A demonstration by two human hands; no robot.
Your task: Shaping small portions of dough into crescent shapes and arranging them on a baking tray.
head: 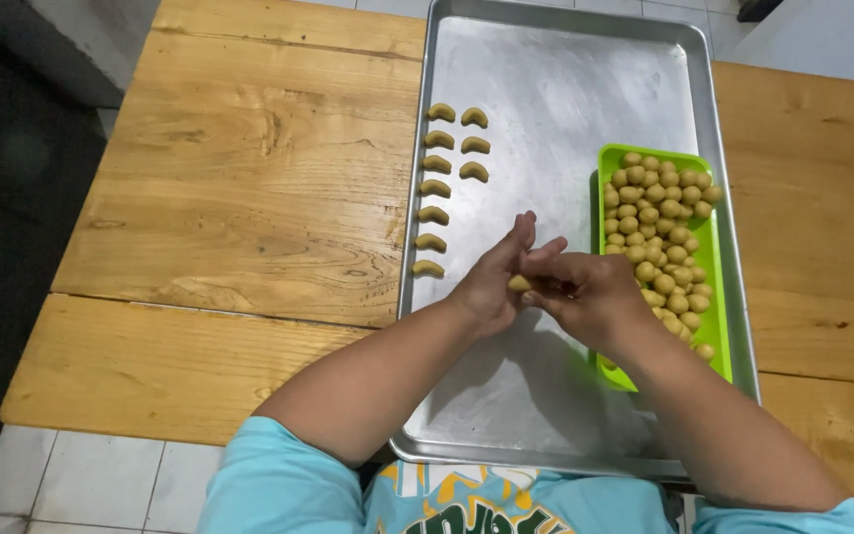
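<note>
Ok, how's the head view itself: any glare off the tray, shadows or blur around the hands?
Head view: sharp overall; the tray shows a soft, pale sheen up top, no harsh glare. A faint shadow falls on the tray under the left hand and right hand. The dough piece between them reads clearly. Table edges bow slightly, a wide-lens effect.

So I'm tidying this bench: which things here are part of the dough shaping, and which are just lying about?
In use:
left hand
right hand
dough piece
green tray of dough balls
steel baking tray
shaped crescents

Just there:
wooden table
</note>
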